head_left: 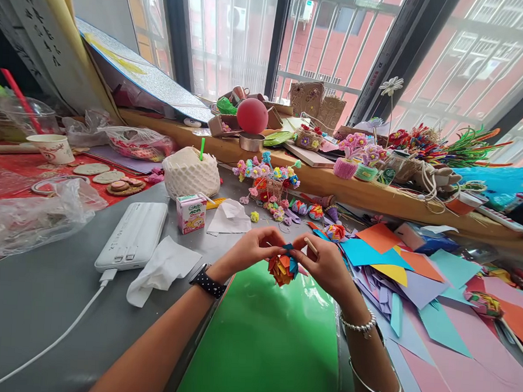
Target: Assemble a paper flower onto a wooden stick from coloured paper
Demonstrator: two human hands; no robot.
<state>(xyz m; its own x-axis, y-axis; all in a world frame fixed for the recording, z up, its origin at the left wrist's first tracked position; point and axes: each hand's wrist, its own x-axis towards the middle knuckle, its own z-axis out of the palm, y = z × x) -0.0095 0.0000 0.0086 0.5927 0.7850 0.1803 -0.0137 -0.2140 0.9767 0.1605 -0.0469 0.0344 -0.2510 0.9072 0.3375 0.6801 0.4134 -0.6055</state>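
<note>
A folded paper flower (281, 272) in orange, yellow and blue hangs above a glossy green board (271, 343). My left hand (256, 248) pinches its dark blue top edge between thumb and fingers. On the other side, my right hand (325, 266) is closed on the same blue edge. A thin pale stick (311, 245) is also tucked in the fingers of my right hand. To the right lie loose coloured paper sheets (376, 254) and purple paper strips (377, 293). Another folded paper flower (335, 232) rests just beyond my right hand.
At left are a white power bank (132, 236) with its cable, crumpled tissue (163, 270) and a plastic bag (41, 214). Ahead stand a small drink carton (191, 213), a white coconut (191, 173) and yarn flowers (271, 182). A crowded wooden ledge (307, 169) runs below the windows.
</note>
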